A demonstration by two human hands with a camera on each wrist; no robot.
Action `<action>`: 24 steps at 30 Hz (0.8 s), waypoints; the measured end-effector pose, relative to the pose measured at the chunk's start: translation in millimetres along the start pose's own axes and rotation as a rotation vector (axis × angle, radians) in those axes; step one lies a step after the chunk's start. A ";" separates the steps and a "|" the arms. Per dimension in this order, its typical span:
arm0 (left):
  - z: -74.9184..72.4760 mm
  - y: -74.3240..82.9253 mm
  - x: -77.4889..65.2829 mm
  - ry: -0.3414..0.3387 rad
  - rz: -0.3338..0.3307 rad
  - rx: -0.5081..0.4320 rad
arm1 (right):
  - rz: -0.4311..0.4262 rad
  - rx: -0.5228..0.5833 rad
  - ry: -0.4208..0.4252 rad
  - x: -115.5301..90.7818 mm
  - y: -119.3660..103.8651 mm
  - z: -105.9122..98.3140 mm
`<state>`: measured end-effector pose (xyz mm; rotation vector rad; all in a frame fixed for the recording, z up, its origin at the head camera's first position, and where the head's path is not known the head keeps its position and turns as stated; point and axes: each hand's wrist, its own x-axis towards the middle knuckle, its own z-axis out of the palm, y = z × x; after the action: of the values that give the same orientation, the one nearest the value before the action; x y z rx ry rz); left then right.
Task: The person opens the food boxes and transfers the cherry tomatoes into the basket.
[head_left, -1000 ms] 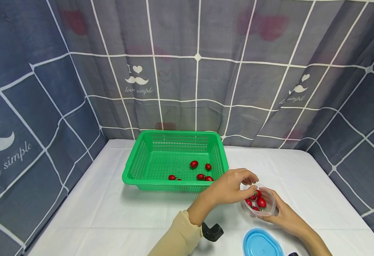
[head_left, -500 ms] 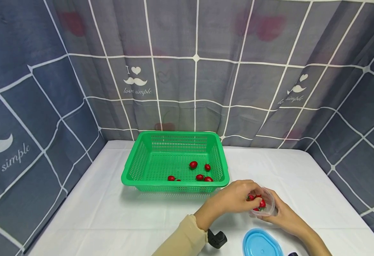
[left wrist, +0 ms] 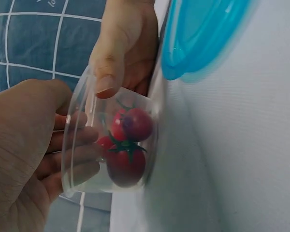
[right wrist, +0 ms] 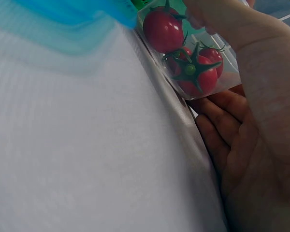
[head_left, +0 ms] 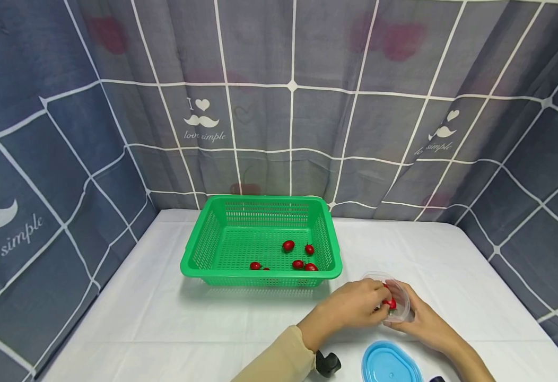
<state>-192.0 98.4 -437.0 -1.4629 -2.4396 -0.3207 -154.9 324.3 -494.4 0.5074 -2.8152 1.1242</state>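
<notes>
My right hand [head_left: 424, 321] grips a clear plastic container [head_left: 400, 315] from its right side, its thumb over the wall in the left wrist view. Several red cherry tomatoes [left wrist: 126, 166] with green stems lie at the container's bottom. The fingers of my left hand [head_left: 355, 307] reach in over the rim, loosely bent, with their tips beside the tomatoes. No tomato shows between left thumb and fingers in the left wrist view. From below, the right wrist view shows more cherry tomatoes [right wrist: 163, 30] through the wall and the right fingers [right wrist: 222, 116] curled against the container.
Left of the hands stands a green mesh basket [head_left: 260, 274] with several cherry tomatoes [head_left: 288, 246] in it. A blue lid [head_left: 391, 363] lies on the white tablecloth [head_left: 164, 323] near the front edge. Behind and at both sides hangs a checked curtain [head_left: 260, 116].
My left hand has come down and right, from above the container to inside its rim, covering more of the tomatoes. My right hand keeps its hold; basket and lid stay put.
</notes>
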 end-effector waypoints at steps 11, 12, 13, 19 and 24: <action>6.3 9.8 0.5 0.050 0.049 0.219 | -0.034 0.017 0.006 0.1 2.8 -1.3; 6.3 11.0 0.8 0.046 0.050 0.227 | -0.034 0.015 0.006 0.2 3.1 -1.3; 6.4 12.0 0.8 0.042 0.048 0.239 | -0.033 0.012 0.006 0.4 3.2 -1.2; 7.1 16.1 1.2 0.012 0.020 0.257 | -0.020 -0.008 0.002 0.5 3.6 -1.1; 9.9 18.3 0.7 0.008 0.019 0.294 | -0.037 0.013 0.000 -1.0 1.4 -1.9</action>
<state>-177.4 110.7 -445.2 -1.3523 -2.3440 0.0368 -154.5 326.8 -494.1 0.5583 -2.7875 1.1365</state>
